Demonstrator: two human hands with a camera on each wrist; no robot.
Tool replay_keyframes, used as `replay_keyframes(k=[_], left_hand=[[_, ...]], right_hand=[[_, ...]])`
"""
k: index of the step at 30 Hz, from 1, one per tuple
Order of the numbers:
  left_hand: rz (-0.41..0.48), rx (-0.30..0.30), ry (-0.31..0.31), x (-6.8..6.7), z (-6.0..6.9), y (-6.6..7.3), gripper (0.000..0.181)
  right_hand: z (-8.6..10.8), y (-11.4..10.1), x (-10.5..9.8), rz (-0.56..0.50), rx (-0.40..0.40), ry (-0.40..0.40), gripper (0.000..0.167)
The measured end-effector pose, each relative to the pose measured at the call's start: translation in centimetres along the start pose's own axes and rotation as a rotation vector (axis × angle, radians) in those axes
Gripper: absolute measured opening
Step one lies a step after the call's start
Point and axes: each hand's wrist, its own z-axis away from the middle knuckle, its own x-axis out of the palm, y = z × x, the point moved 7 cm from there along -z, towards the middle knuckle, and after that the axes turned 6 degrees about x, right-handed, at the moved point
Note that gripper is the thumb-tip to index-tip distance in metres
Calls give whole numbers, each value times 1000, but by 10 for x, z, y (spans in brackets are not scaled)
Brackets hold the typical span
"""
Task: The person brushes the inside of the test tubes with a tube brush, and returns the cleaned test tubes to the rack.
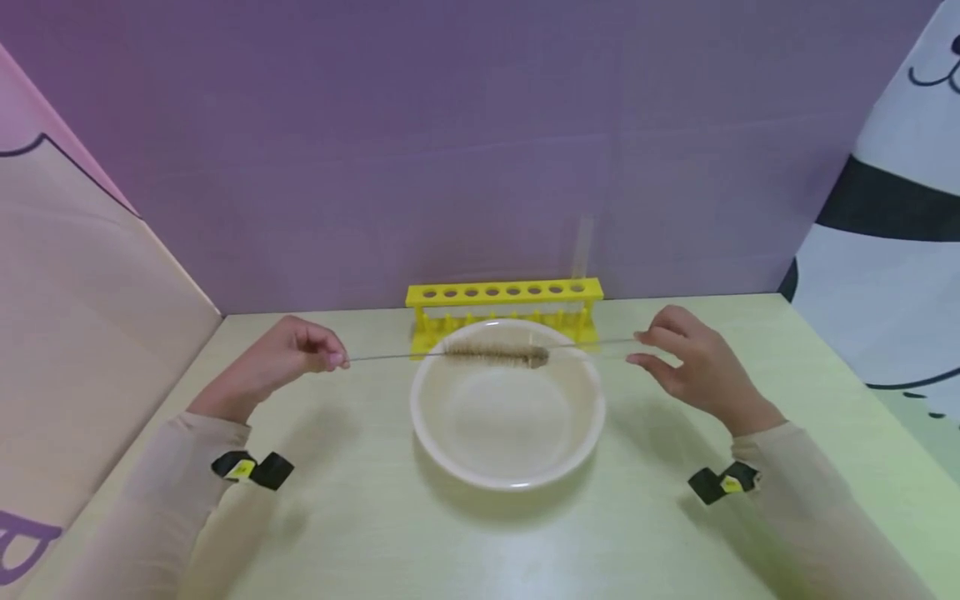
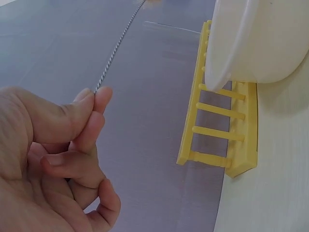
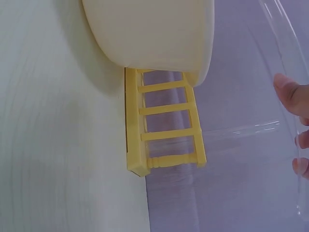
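My left hand [image 1: 281, 354] pinches the twisted wire handle [image 2: 116, 48] of a test tube brush between thumb and index finger. The brush's brown bristles [image 1: 491, 353] lie level above a white basin [image 1: 510, 425]. On the other side, my right hand [image 1: 693, 362] holds a clear test tube [image 1: 588, 343] between thumb and fingers, its mouth pointing left. The brush's tip meets the tube's mouth; how far inside it sits, I cannot tell. In the right wrist view the tube [image 3: 285, 38] runs past the fingertips, and the brush is not seen there.
Behind the basin stands a yellow test tube rack [image 1: 504, 292], partly hidden by it. Another clear tube [image 1: 583, 246] stands upright at the rack's right end. A purple backdrop [image 1: 480, 150] rises behind the pale table [image 1: 360, 517].
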Motion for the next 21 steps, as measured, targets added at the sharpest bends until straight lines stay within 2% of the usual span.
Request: replay_keyframes(k=[7, 14, 17, 21], left_hand=[[-26, 6, 10, 1, 0, 1, 10], [-21, -15, 32, 1, -1, 2, 11], [-34, 21, 57, 2, -3, 4, 11], [-114, 105, 115, 3, -5, 9, 10]], right_hand=[[-1, -11, 8, 94, -88, -10, 44], [-3, -13, 6, 109, -121, 56, 43], [-3, -13, 6, 98, -116, 58, 43], [-1, -12, 8, 72, -101, 41, 42]])
